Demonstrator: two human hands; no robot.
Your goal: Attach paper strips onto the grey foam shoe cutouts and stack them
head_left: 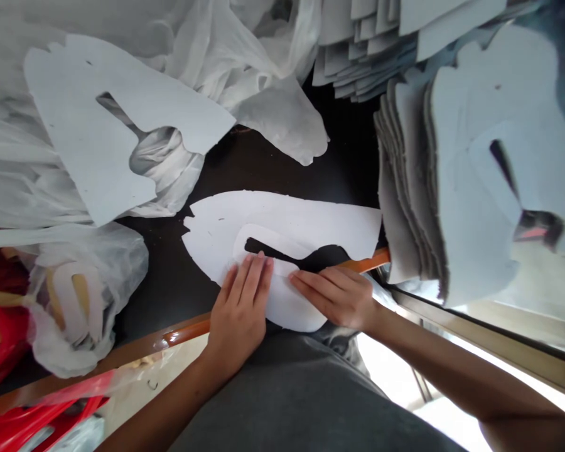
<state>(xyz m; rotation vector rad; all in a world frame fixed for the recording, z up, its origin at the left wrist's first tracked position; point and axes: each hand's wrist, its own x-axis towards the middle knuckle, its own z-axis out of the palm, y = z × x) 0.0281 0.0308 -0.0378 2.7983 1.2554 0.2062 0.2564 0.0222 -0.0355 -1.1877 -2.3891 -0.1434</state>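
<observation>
A white cut-out sheet [282, 216] lies on the dark table near its front edge, with a slot in its middle. Around the slot sits a smaller white U-shaped strip [249, 233]. My left hand [245, 295] lies flat on the sheet, its fingertips at the strip just below the slot. To the right, my right hand [341, 292] rests its fingertips, held close together, on the end of the strip. Whether the right fingers pinch the strip is hard to see.
Another white cut-out [75, 119] lies on plastic bags [235, 56] at the upper left. Stacked grey-white pieces [489, 176] stand at the right, more [371, 50] behind. A clear bag [127, 251] with U-shaped strips [66, 289] and red bags [9, 339] lie left.
</observation>
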